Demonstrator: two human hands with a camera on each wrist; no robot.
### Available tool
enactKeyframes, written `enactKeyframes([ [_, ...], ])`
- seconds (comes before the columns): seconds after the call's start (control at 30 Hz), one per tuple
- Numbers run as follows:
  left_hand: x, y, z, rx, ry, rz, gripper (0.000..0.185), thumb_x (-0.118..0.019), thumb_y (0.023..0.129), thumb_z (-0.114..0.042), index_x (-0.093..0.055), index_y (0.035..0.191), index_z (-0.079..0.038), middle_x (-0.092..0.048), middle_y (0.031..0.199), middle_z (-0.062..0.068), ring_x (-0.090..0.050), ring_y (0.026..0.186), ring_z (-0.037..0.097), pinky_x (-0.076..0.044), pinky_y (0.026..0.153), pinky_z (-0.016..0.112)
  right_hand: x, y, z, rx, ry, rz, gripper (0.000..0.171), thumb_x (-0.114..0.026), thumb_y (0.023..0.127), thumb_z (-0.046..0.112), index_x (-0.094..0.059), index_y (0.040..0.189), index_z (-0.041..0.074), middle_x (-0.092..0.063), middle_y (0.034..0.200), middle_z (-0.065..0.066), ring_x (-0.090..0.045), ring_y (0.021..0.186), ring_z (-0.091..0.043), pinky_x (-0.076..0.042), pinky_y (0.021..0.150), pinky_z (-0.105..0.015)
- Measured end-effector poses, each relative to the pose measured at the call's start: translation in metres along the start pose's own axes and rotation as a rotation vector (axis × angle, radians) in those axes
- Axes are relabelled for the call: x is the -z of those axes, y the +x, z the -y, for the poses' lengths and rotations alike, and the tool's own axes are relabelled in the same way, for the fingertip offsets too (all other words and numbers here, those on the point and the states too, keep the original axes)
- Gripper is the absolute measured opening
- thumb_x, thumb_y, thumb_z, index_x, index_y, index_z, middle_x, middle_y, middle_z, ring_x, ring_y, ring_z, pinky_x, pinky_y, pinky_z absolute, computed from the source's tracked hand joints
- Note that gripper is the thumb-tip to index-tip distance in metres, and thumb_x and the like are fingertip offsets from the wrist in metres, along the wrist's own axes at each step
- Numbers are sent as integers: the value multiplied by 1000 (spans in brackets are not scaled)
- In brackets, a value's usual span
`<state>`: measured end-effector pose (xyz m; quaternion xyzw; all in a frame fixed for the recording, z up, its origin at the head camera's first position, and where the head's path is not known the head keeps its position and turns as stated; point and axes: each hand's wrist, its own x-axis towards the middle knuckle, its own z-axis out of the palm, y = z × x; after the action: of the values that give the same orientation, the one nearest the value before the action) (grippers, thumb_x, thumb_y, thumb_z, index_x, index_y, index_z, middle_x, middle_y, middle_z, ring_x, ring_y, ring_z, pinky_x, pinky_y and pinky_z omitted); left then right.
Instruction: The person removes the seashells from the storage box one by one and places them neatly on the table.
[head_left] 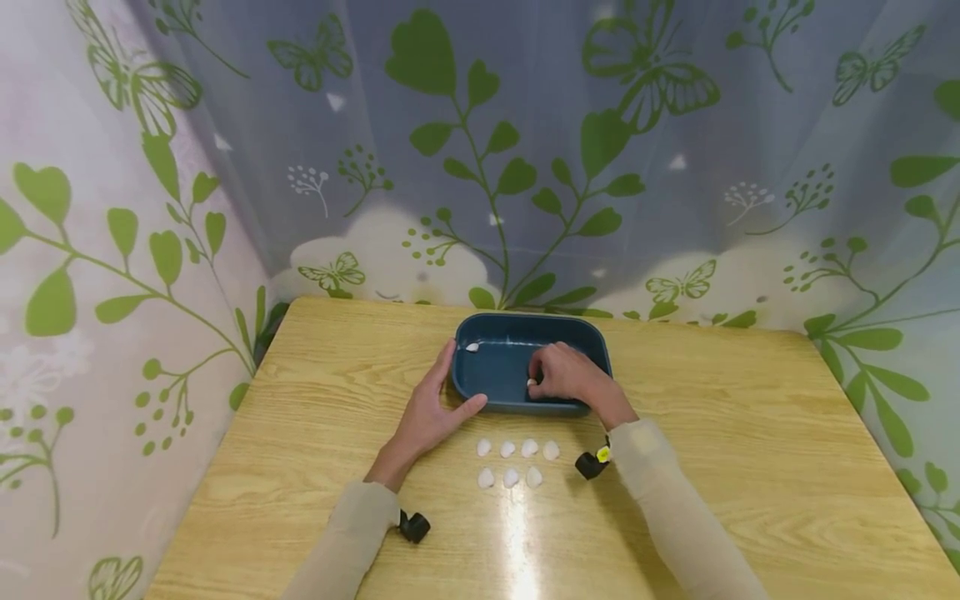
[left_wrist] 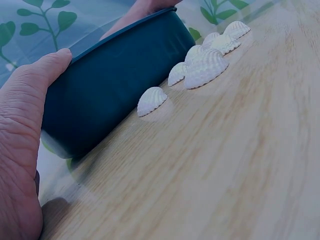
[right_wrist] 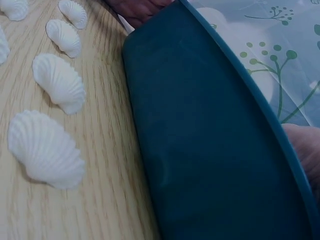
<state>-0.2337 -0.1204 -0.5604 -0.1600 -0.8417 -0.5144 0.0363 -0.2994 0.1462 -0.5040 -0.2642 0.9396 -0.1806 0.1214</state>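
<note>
A dark blue rectangular dish [head_left: 517, 410] stands on the table. My left hand [head_left: 427, 417] grips its near left corner, thumb along the front rim and fingers against the left side. Inside the dish, my right hand [head_left: 566, 375] pinches a small white seashell [head_left: 531, 382] between thumb and fingers. Another white shell [head_left: 472, 347] lies in the dish near its left end. The left wrist view shows my thumb [left_wrist: 55, 65] at the rim. From the right wrist, the dish wall [right_wrist: 200, 135] hides most of my right hand [right_wrist: 306, 150] and its shell.
Several ribbed white seashells [head_left: 510, 477] lie on the wooden table [head_left: 750, 467] in front of the dish, in two rows. A far row shell [right_wrist: 47, 150] shows large in the right wrist view. A leaf-patterned curtain [head_left: 525, 150] hangs behind the table and along its sides.
</note>
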Motion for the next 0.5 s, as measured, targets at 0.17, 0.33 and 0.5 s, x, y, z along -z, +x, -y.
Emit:
enactKeyframes([
  [0.17, -1, -1, 1, -1, -3, 0, 100, -69, 84, -58, -7, 158, -30, -11, 164, -6, -14, 147, 9, -28, 116, 42, 0, -4, -1, -47, -7, -22, 11, -72, 84, 30, -69, 81, 19, -59, 63, 5, -47, 49, -13, -39, 47, -28],
  [0.33, 0, -1, 1, -4, 0, 2, 99, -68, 84, -58, -5, 157, -36, -9, 163, -11, -14, 147, 9, -28, 116, 42, 0, -5, -2, -89, -11, -38, 11, -70, 85, 29, -68, 85, 18, -61, 71, 5, -48, 52, -14, -39, 48, -28],
  [0.5, -1, -1, 0, -2, 5, 1, 100, -68, 84, -58, -6, 158, -33, -9, 163, -13, -14, 147, 9, -28, 116, 42, 2, -5, -4, -76, -3, -18, 12, -71, 84, 26, -70, 90, 17, -63, 77, 5, -49, 52, -14, -41, 49, -29],
])
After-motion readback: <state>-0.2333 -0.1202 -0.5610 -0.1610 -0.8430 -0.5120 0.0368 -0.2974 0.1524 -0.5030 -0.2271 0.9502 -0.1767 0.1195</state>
